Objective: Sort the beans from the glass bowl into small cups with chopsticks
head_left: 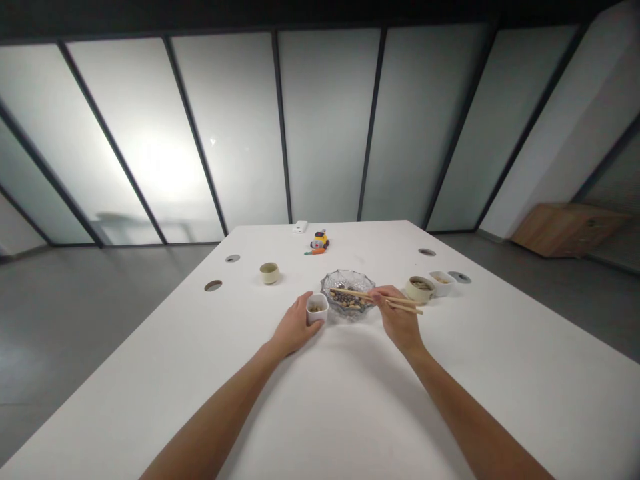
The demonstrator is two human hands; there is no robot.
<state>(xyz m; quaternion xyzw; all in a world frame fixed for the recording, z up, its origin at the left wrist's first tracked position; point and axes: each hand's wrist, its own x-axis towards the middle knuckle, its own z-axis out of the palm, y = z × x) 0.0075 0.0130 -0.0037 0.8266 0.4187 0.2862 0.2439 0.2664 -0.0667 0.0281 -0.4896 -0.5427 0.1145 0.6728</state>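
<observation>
My left hand (pixel 297 327) is wrapped round a small white cup (pixel 318 317) standing on the table, with a few light brown pieces inside. Just right of it is a clear glass bowl (pixel 349 312) with a scalloped rim, holding a mix of dark seeds and tan nut-like pieces. My right hand (pixel 400 320) grips a pair of wooden chopsticks (pixel 400 303). Their tips reach over the bowl toward its left side. Whether anything is pinched between the tips is too small to tell.
Beyond my right hand stand a cream cup (pixel 420 289) and a white square cup (pixel 442 284), both with contents. A greenish cup (pixel 269 273) is at the left. Farther back lie a toy vehicle (pixel 320 241), an orange carrot-like item (pixel 316 252) and a white object (pixel 300 227). Holes pierce the white table (pixel 330 413).
</observation>
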